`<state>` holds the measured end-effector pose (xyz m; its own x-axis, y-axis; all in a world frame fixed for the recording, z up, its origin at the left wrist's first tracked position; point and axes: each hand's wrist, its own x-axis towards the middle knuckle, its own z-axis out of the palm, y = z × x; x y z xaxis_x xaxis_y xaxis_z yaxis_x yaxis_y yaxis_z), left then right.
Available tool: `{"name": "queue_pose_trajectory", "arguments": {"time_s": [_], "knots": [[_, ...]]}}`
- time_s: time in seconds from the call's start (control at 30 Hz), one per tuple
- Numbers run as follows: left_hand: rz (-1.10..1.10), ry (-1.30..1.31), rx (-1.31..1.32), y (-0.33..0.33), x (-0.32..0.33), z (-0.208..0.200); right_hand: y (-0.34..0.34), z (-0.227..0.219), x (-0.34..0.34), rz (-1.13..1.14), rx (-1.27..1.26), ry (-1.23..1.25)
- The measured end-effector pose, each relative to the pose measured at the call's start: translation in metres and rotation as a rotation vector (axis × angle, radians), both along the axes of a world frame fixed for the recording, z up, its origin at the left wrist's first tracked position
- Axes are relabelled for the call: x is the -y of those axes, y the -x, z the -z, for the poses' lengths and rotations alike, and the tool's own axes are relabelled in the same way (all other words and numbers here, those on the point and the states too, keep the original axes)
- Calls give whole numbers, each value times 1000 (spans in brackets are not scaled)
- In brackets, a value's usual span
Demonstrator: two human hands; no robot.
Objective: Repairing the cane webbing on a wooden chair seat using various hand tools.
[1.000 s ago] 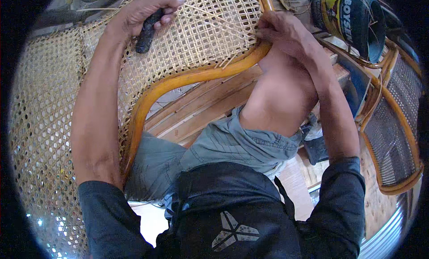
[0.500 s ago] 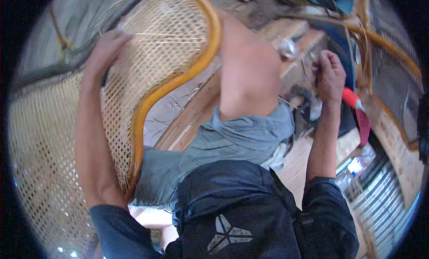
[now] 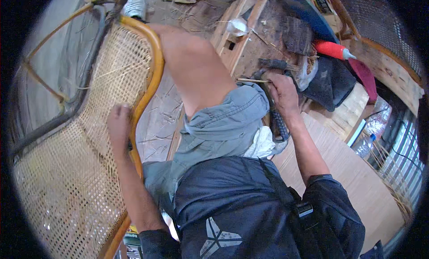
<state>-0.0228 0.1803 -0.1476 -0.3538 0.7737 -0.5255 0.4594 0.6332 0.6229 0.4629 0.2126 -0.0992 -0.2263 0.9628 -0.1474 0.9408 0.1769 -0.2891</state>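
Observation:
A woven cane panel (image 3: 67, 169) in a curved, honey-coloured rattan frame (image 3: 157, 58) leans along my left side. My left hand (image 3: 119, 127) is over the weave, close to the inner edge of the frame; motion blurs its fingers, and I cannot make out what they hold. A loose cane strand (image 3: 118, 72) crosses the upper part of the panel, beyond that hand. My right hand (image 3: 284, 94), just right of my raised knee, has its fingers closed on one end of a thin pale stick (image 3: 253, 80). A dark tool (image 3: 273, 63) lies just beyond it.
A worn wooden bench (image 3: 243, 33) carries a small white cup (image 3: 237, 27) and a red squeeze bottle (image 3: 330, 49). Dark cloth (image 3: 328, 82), a plywood sheet (image 3: 344, 169) and a plastic bottle (image 3: 364, 146) are at right. A dark metal bar (image 3: 44, 134) runs behind the panel.
The view has shifted. My left hand has come nearer along the panel, away from the strand's far end. My right hand has moved closer to my thigh and now holds the stick.

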Motion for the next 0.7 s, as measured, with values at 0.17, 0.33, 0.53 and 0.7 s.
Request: {"name": "queue_pose_trajectory", "arguments": {"time_s": [0.17, 0.33, 0.53, 0.7], "knots": [[44, -98, -149, -15, 13, 2, 10, -14, -11, -64, -164, 51], [68, -9, -236, -16, 1, 3, 58, -82, -63, 428, -749, 74], [-432, 16, 480, -12, -65, 5, 229, -87, -160, 100, -1360, 41], [-394, -120, 340, -18, -101, 18, 334, -52, -211, 449, -1742, 400]]}}
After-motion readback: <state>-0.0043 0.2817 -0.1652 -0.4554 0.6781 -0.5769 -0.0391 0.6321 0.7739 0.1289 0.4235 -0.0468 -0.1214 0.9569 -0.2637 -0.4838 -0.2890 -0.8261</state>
